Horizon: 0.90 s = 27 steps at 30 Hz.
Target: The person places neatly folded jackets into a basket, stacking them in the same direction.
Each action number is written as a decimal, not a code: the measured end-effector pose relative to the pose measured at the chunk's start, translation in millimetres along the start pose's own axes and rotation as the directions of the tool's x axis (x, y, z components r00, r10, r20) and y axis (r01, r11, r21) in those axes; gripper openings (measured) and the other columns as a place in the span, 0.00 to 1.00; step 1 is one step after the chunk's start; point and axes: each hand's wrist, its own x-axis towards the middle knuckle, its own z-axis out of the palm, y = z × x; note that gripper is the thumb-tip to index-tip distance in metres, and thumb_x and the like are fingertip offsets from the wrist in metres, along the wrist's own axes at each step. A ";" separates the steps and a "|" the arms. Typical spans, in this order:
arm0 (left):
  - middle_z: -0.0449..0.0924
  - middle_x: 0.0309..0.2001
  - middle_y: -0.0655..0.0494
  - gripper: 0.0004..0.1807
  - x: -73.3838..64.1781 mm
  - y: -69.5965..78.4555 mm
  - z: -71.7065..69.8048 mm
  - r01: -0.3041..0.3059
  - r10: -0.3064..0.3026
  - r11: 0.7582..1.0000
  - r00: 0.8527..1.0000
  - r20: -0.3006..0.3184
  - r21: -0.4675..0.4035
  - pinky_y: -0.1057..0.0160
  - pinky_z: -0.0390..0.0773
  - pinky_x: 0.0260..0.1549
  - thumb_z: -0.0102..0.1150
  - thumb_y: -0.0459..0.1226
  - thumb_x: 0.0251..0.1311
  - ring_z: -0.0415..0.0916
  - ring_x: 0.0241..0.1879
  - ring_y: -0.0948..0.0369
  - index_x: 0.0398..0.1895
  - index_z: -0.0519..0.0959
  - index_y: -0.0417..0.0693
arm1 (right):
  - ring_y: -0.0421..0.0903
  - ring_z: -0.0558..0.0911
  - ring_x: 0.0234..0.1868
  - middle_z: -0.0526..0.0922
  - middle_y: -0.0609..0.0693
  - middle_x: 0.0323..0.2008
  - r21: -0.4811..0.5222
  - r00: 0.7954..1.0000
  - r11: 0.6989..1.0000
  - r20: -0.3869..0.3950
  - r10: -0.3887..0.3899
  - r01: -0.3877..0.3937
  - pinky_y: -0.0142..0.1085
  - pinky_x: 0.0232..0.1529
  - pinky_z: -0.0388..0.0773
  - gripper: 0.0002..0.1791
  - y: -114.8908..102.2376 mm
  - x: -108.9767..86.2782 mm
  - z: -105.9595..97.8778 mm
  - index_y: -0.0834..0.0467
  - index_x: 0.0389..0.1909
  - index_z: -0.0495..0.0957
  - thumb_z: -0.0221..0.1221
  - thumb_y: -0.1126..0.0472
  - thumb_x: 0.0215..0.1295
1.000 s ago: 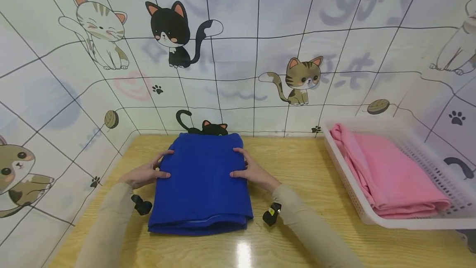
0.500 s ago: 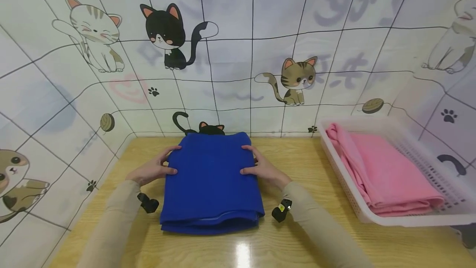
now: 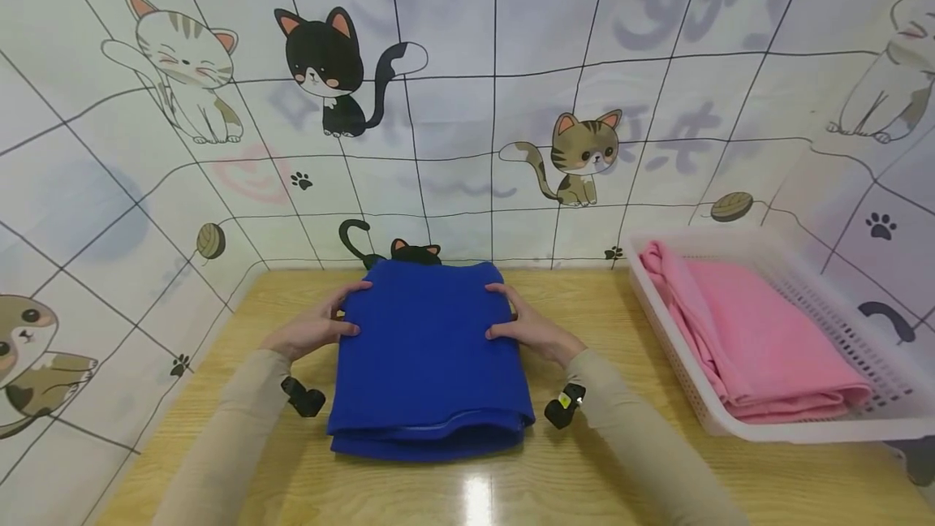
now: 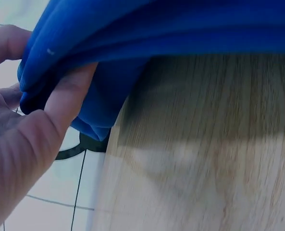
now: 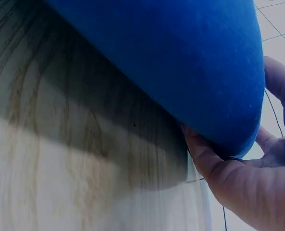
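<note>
A folded blue cloth, possibly a garment, lies at the middle left of the table, its layered near edge facing me. My left hand grips its left side, and my right hand grips the right side at about the same height. In the left wrist view the thumb bends against the cloth's edge, with fingers on its other side. The right wrist view has the cloth pinched between thumb and fingers, its edge casting a shadow on the wood. The underside is mostly hidden.
On the right of the wooden table stands a white perforated basket with a folded pink cloth inside. A wall covering with cartoon cats rises behind the table and along both sides.
Both hands have shifted the blue cloth to the right across the table, keeping hold of its two sides. The head view has turned slightly. The basket and pink cloth stay put.
</note>
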 end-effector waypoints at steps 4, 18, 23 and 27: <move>0.39 0.71 0.34 0.42 5.1 3.7 5.7 0.013 -0.013 0.999 1.000 0.001 -0.034 0.50 0.74 0.53 0.54 0.24 0.62 0.57 0.64 0.39 0.76 0.47 0.48 | 0.65 0.60 0.67 0.43 0.62 0.73 -0.033 1.000 0.999 0.008 -0.022 0.022 0.56 0.60 0.65 0.46 -3.5 -5.8 -8.5 0.47 0.74 0.50 0.63 0.68 0.57; 0.37 0.74 0.41 0.43 22.4 17.1 21.5 0.126 -0.117 0.971 0.992 0.054 -0.202 0.51 0.71 0.56 0.50 0.21 0.63 0.60 0.65 0.46 0.77 0.45 0.52 | 0.64 0.52 0.71 0.44 0.61 0.74 -0.193 0.995 0.978 -0.053 -0.086 0.074 0.59 0.62 0.59 0.44 -26.7 -28.0 -29.1 0.45 0.74 0.53 0.63 0.65 0.60; 0.38 0.73 0.39 0.45 25.7 22.3 28.4 0.135 -0.127 0.969 0.990 0.054 -0.205 0.51 0.71 0.56 0.52 0.20 0.60 0.63 0.62 0.46 0.77 0.46 0.53 | 0.65 0.49 0.71 0.42 0.61 0.74 -0.226 0.992 0.968 -0.048 -0.121 0.107 0.62 0.63 0.56 0.45 -29.7 -34.0 -35.8 0.46 0.75 0.51 0.63 0.66 0.60; 0.36 0.73 0.39 0.46 28.4 24.8 32.7 0.099 -0.094 0.973 0.995 0.034 -0.209 0.50 0.70 0.56 0.53 0.20 0.60 0.58 0.65 0.44 0.77 0.48 0.55 | 0.66 0.49 0.71 0.41 0.60 0.75 -0.240 0.989 0.963 -0.051 -0.137 0.121 0.64 0.63 0.54 0.45 -31.7 -36.5 -41.3 0.46 0.74 0.51 0.63 0.66 0.60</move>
